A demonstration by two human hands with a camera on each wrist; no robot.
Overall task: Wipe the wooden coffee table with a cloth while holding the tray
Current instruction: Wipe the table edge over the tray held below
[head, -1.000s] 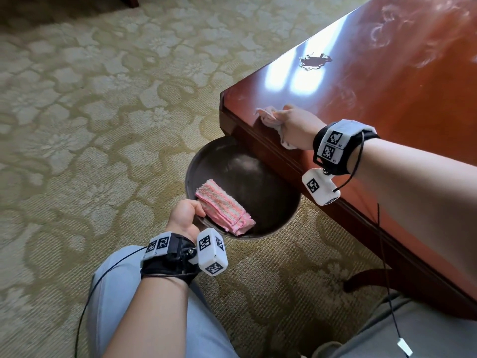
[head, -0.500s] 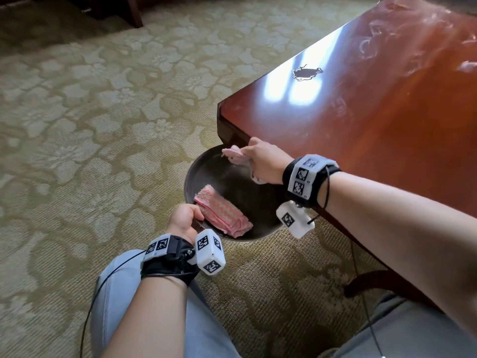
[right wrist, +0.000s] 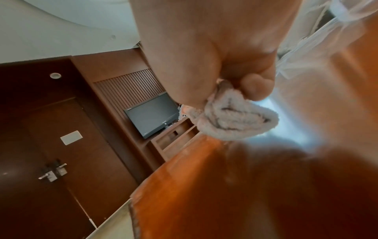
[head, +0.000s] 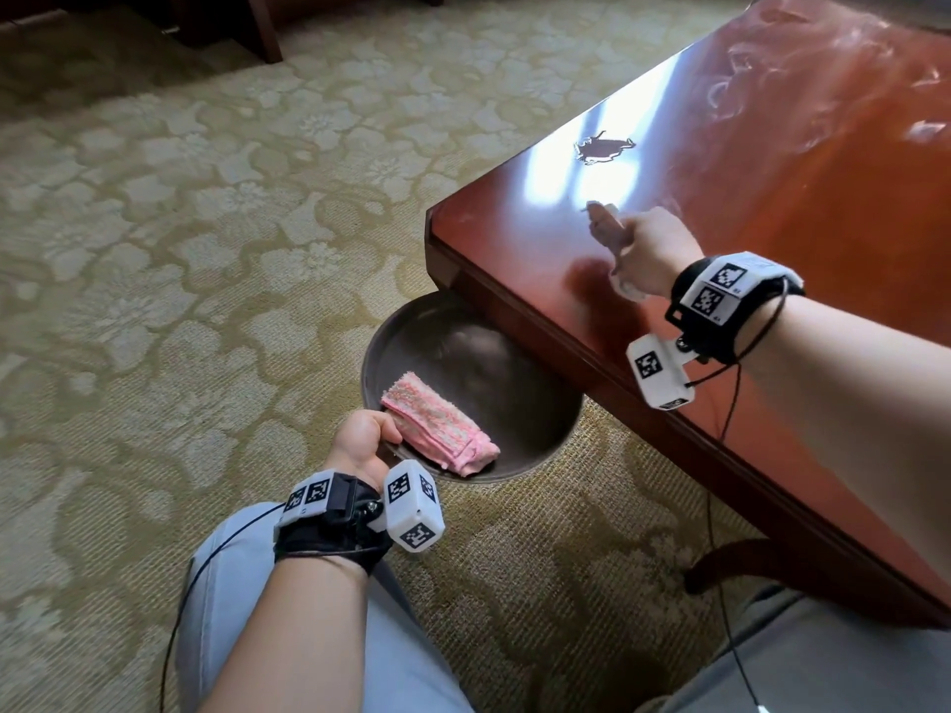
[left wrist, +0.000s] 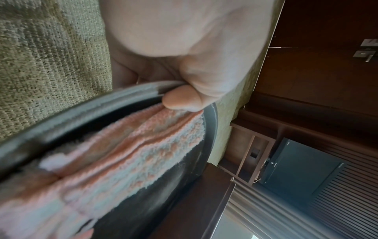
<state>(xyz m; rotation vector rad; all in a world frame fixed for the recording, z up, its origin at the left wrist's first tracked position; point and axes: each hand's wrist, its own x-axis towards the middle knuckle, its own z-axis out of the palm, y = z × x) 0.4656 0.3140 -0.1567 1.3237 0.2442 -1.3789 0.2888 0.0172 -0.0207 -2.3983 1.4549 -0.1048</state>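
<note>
Near the corner of the desk, a small pale cloth (head: 607, 234) is bunched in the right hand (head: 651, 252), whose fingers are curled round it; in the right wrist view the cloth (right wrist: 231, 119) is seen as a fluffy whitish wad sticking out past the fingertips (right wrist: 255, 89) and lying against the wood. Whether it is pressed down or only touching cannot be told. The desk (head: 772, 208) is glossy reddish-brown wood, with bright window glare close to the hand, faint swirling smears farther back and a dark irregular mark (head: 604, 146) just beyond the cloth.

Below the desk's near edge, a round dark tray (head: 437, 331) is held by the left hand (head: 363, 440), its rim pinched between the thumb on top and fingers underneath, as the left wrist view shows (left wrist: 184, 97). The tray is partly tucked under the desk's overhang and held off the floor. A folded pink towel (head: 437, 422) with pale stripes and a nubby pile lies inside the tray, one end touching the thumb.

Beneath everything, a beige carpet (head: 180, 249) with a floral pattern is spread, and light blue trousers (head: 221, 609) are seen under the left forearm. A dark wooden leg (head: 262, 28) stands at the top of the head view.
</note>
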